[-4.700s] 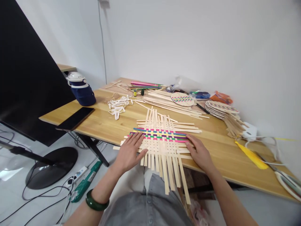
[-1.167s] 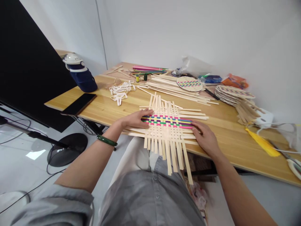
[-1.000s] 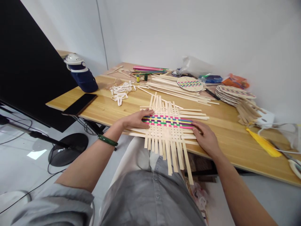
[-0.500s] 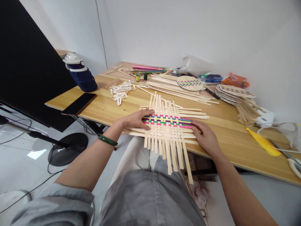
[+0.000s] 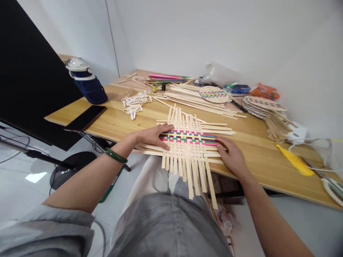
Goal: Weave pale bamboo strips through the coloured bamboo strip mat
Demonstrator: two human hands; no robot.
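Observation:
A half-woven mat (image 5: 187, 150) of pale flat strips lies at the table's front edge, several strip ends hanging over it. Pink, blue, yellow, purple and green strips (image 5: 184, 136) cross its middle. My left hand (image 5: 154, 136) rests on the mat's left side, thumb and fingers spread apart, a green bangle (image 5: 115, 155) on the wrist. At the right, my right hand (image 5: 232, 155) has its fingers and thumb closed round the free ends of the coloured strips. Its fingertips partly hide those ends.
Behind the mat lie loose pale strips (image 5: 187, 96), a finished round woven piece (image 5: 213, 94) and thread spools (image 5: 163, 86). A stack of woven rounds (image 5: 264, 104), a yellow tassel (image 5: 294, 160) and scissors (image 5: 332, 191) are at right. A phone (image 5: 85, 117) and bottle (image 5: 87, 82) stand left.
The whole view has shifted slightly, so things appear a little further left. Both hands keep nearly the same places on the mat, and the weave looks unchanged.

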